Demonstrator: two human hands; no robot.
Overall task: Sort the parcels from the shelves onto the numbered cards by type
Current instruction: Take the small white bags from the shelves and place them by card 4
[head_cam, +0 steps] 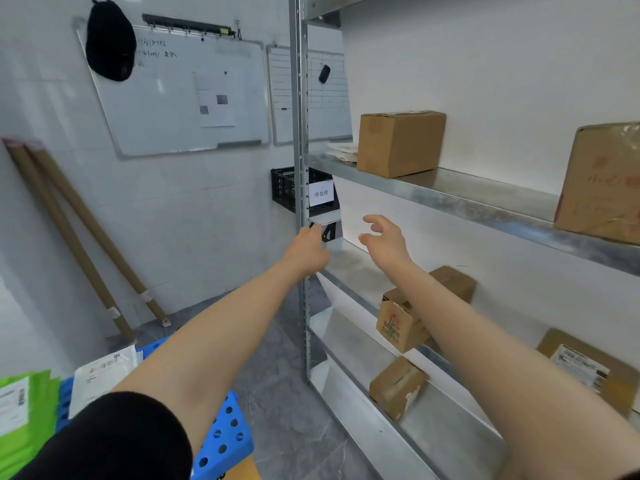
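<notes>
Pick step, nothing grabbed yet. Left hand point(306, 249) is curled at the shelf upright point(300, 140); can't tell if it's gripping. Right hand point(384, 242) is spread, empty, over the middle shelf point(349, 268). Nearest parcel: printed carton point(398, 322) below that forearm. Next: drop onto a box, clamp both sides.

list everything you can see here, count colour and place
cardboard boxes: six, brown, on the shelves
shelf unit: one, grey metal, right
flat packets: a few, white, upper shelf's left end
crate: one, black, behind the shelf post, paper label
whiteboards: two, white, wall
cap: one, black, hung on the whiteboard
tubes: two, brown, leaning on the wall
stool: one, blue, bottom left
mailers: several, green and white, bottom left
left hand: at the shelf post
right hand: open, empty
</notes>
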